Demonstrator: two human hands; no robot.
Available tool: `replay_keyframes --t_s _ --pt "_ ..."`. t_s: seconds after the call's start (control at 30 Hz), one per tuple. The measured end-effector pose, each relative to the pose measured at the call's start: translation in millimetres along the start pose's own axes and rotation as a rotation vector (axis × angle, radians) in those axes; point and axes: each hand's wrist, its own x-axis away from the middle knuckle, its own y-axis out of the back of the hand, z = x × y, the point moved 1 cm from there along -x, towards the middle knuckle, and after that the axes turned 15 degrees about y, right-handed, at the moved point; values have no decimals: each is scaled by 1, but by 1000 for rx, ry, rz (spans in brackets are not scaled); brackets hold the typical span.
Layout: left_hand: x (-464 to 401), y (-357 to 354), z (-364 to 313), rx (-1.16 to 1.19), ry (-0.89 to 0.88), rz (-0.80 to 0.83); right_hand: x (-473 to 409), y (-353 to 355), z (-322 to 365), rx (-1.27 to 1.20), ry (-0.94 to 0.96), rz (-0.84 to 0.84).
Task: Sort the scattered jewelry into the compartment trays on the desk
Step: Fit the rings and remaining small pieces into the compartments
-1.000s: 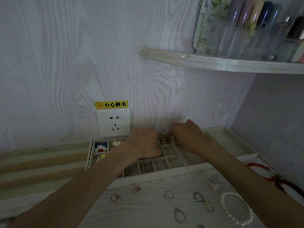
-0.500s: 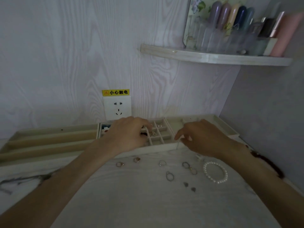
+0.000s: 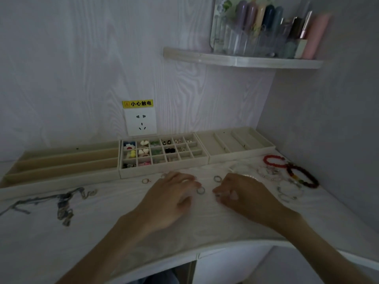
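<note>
My left hand (image 3: pixel 170 198) lies palm down on the white desk, fingers spread, tips just left of a silver ring (image 3: pixel 201 190). My right hand (image 3: pixel 243 194) rests to the right of that ring with its fingers curled down onto the desk. Whether it pinches something small is hidden by the fingers. More rings lie at the left (image 3: pixel 146 180) and between the hands, farther back (image 3: pixel 217 178). The grid tray (image 3: pixel 164 173) behind the hands holds small earrings and charms in many cells.
A long-slot tray (image 3: pixel 61 175) stands at the left and a shallower tray (image 3: pixel 235 155) at the right, both against the wall. A red bracelet (image 3: pixel 273 160), a dark bead bracelet (image 3: pixel 304 178) and clear bracelets (image 3: pixel 289 191) lie right. Tangled chains (image 3: pixel 64 203) lie left.
Both hands have pulled back from the grid tray's far cells to the desk in front of it. The view has drawn back and now shows the desk's front edge.
</note>
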Motion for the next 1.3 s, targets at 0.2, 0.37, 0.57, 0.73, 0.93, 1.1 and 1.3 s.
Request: replay_keyframes --t_s 0.2,0.37,0.57,0.73,0.93,1.1,1.3 --pt "3 -12 -16 165 90 -21 4 -9 1 18 -4 -138" --pt "-1 -3 -27 836 329 197 -5 0 15 -577 -131 -436" --pt "4 7 -39 1155 448 388 -12 -3 29 -1078 -255 -401" --pt "5 8 -39 1173 455 274 -17 -8 32 -1086 -252 -379" --pt "6 12 -40 1158 445 129 -19 1 31 -1091 -299 -384" --pt "4 12 -37 1133 429 57 -20 1 29 -1005 -334 -455" --pt "0 10 -29 1142 389 -2 -23 6 25 -695 -242 -509"
